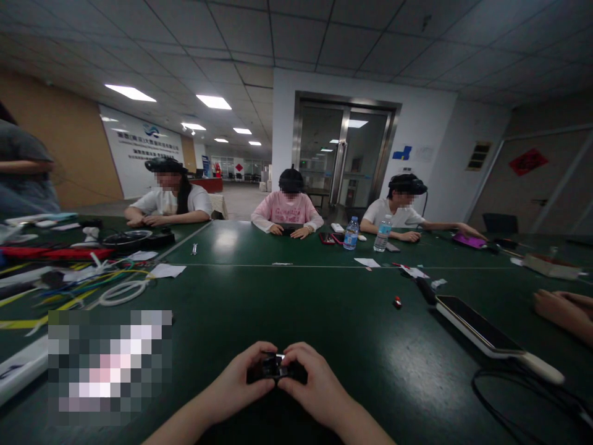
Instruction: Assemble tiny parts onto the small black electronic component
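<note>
In the head view, my left hand (241, 378) and my right hand (315, 378) meet low in the middle, over the dark green table (287, 309). Between their curled fingers is a small black object (277, 368) with a shiny light patch near its middle. Thumbs and fingertips grip it from both sides and cover its ends, so I cannot tell its exact kind. Farther off to the right, a small red and dark item (397, 302) lies on the table.
A dark-faced device with a pale handle (484, 327) and black cable (491, 402) lie right. Coiled white cable (123, 293), wires and a blurred-out object (111, 368) are left. Two water bottles (351, 235) stand farther back. Several people sit around; a co-worker's hands (563, 312) rest at right.
</note>
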A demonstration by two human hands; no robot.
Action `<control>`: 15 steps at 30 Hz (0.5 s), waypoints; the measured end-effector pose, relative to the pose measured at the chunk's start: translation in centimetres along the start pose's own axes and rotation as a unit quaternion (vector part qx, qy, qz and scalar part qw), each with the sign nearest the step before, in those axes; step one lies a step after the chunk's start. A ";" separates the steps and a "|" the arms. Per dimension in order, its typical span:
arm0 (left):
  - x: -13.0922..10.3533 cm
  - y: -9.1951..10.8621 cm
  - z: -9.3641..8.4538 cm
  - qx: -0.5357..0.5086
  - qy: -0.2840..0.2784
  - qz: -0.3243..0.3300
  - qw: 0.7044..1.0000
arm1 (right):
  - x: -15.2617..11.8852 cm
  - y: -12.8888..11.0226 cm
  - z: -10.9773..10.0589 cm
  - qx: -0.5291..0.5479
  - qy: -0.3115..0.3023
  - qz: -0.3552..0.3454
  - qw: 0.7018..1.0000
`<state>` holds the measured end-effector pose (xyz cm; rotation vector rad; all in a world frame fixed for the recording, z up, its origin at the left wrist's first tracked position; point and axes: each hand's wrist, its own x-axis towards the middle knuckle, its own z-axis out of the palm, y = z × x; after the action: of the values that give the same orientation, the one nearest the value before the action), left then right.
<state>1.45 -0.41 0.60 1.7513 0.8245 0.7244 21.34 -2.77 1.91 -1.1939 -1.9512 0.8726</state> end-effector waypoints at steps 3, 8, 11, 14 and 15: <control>0.0 0.0 0.0 -0.005 -0.001 0.002 1.000 | 0.0 -0.1 0.0 0.002 -0.001 -0.005 1.000; 0.0 -0.1 0.0 -0.007 0.019 -0.002 1.000 | 0.2 0.1 -0.3 0.036 0.069 -0.013 0.997; -0.1 0.0 -0.2 -0.012 0.026 -0.007 1.000 | 0.3 0.2 -0.7 0.061 0.119 -0.009 0.991; -0.1 0.1 -0.4 -0.018 0.022 -0.014 0.999 | 0.2 0.2 -1.2 0.067 0.141 0.004 0.988; -0.2 0.1 -0.5 -0.021 0.021 -0.014 0.999 | 0.2 0.2 -1.3 0.070 0.143 0.004 0.987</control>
<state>0.98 -0.29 0.79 1.6888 0.8546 0.7559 22.42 -2.26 2.53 -1.1748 -1.6305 0.7804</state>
